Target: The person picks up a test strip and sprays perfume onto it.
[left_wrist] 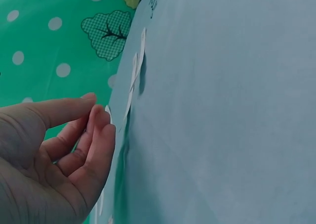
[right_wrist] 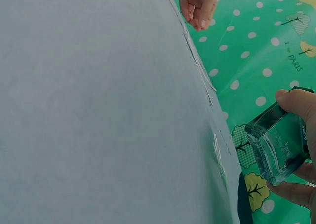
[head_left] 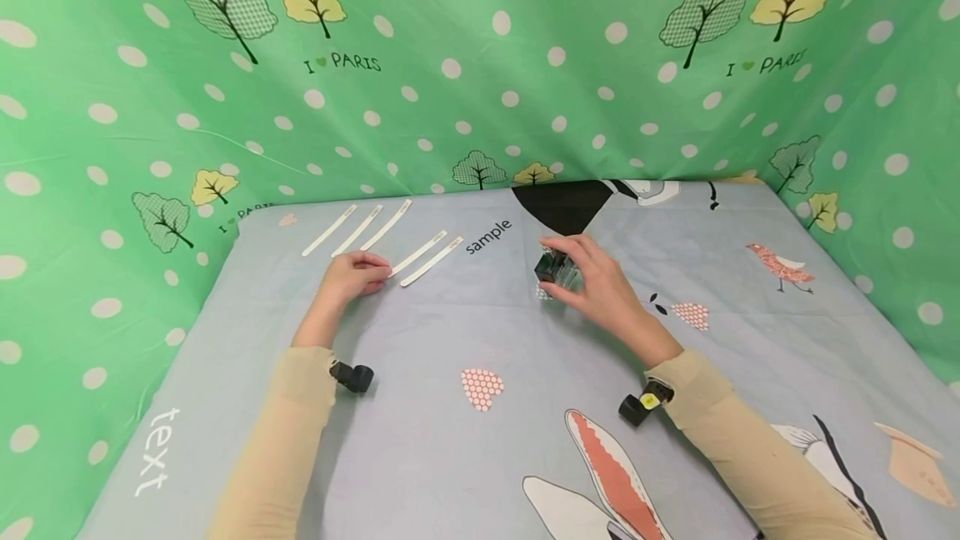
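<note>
In the head view my right hand [head_left: 603, 294] grips a square glass perfume bottle [head_left: 567, 272] between thumb and fingers. The right wrist view shows the bottle [right_wrist: 279, 142] as clear green glass with pale lettering, tilted in the hand. My left hand [head_left: 352, 275] hovers low at the left, fingers loosely bent and thumb tip close to the forefinger; I see nothing held between them. Its fingertips cover the near end of one white paper strip [head_left: 417, 254]. Beside that lies another white strip [head_left: 432, 262].
Three more paper strips [head_left: 357, 232] lie side by side farther back on the left. A grey-blue printed cloth [head_left: 420, 457] covers the table. Green dotted fabric [head_left: 465, 90] hangs behind and at both sides. Each wrist wears a small black camera [head_left: 352, 376].
</note>
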Tool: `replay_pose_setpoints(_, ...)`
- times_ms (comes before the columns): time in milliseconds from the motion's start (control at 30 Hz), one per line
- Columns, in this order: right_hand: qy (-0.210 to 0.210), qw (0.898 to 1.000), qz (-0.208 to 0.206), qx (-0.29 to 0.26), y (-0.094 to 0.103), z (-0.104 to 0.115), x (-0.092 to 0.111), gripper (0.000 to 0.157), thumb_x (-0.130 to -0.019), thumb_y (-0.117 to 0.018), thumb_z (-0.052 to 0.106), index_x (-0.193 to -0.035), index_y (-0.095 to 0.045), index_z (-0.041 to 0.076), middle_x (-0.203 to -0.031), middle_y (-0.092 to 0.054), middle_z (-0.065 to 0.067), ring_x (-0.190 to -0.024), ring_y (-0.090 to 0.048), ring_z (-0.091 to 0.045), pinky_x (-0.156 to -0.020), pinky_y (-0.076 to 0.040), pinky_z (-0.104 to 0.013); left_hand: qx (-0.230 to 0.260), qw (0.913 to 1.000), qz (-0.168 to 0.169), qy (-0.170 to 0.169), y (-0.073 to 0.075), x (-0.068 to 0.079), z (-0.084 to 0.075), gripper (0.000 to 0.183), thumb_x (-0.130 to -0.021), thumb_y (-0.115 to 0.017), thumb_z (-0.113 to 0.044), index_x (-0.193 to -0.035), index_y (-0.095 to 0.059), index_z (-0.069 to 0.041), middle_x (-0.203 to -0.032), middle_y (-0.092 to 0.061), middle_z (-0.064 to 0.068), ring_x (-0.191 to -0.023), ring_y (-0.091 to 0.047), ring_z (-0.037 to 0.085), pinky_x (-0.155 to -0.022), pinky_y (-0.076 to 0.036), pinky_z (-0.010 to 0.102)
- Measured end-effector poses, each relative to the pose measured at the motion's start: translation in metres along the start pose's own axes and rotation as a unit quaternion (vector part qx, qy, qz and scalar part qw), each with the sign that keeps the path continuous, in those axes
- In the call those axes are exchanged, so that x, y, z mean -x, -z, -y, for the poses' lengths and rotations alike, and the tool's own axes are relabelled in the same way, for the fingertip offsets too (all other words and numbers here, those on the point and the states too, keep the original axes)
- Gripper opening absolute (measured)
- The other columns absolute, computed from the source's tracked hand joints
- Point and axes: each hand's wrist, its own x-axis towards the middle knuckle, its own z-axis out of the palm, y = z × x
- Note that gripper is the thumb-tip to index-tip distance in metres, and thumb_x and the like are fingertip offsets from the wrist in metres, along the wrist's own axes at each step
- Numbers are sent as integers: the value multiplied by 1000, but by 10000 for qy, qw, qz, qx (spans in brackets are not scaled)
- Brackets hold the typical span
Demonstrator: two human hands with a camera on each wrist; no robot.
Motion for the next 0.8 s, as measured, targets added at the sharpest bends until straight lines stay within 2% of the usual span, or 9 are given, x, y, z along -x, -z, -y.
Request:
replay_pose_setpoints(167,2,10000,3,-13,0,0,0,66,-80,-85,21,-138,-54,18,-116,-60,-9,-100,-61,-23,-76,-57,-39,-13,9998,-113,-154,6,3,-3,32,-91,-71,-11,-116,-61,7,-71,-63,-16,-69,-65,-1,-71,-59,17)
replay_pose_setpoints(333,19,10000,-20,-37,0,2,-1,66,-79,-85,21,-137,-54,18,-116,-60,-9,-99,-62,-24,-74,-57,-38,-133,9990,-369,-217,12,3,-6,28,-92,-70,-16,-112,-61,1,-76,-60,-15,-69,-63,-2,-70,-57,17)
replay_pose_setpoints(467,49,10000,-35,-43,-1,2,-1,66,-79,-85,20,-137,-54,17,-116,-60,-9,-98,-62,-24,-72,-56,-38,-145,9971,-710,-232,15,2,-7,27,-93,-69,-19,-112,-61,-2,-81,-58,-14,-71,-60,-3,-73,-57,17)
replay_pose_setpoints(533,57,10000,-33,-36,-1,1,-1,66,-79,-85,20,-137,-54,17,-116,-60,-9,-98,-62,-24,-72,-57,-38,-1,9953,-935,-236,16,0,-6,26,-93,-69,-18,-112,-62,-2,-81,-60,-13,-73,-60,-3,-75,-58,18)
replay_pose_setpoints(700,63,10000,-32,-21,-2,1,-1,66,-79,-85,21,-137,-54,18,-116,-60,-9,-98,-62,-23,-75,-58,-39,341,9874,-1533,-188,18,-4,-5,23,-94,-68,-18,-109,-63,-2,-79,-61,-13,-78,-63,-1,-78,-59,18)
replay_pose_setpoints(800,57,10000,-24,-15,-2,1,-1,66,-79,-85,21,-137,-54,18,-115,-60,-9,-97,-62,-23,-75,-58,-39,437,9831,-1775,-114,19,-6,-4,22,-94,-68,-20,-108,-63,-5,-80,-58,-13,-80,-62,0,-78,-58,16)
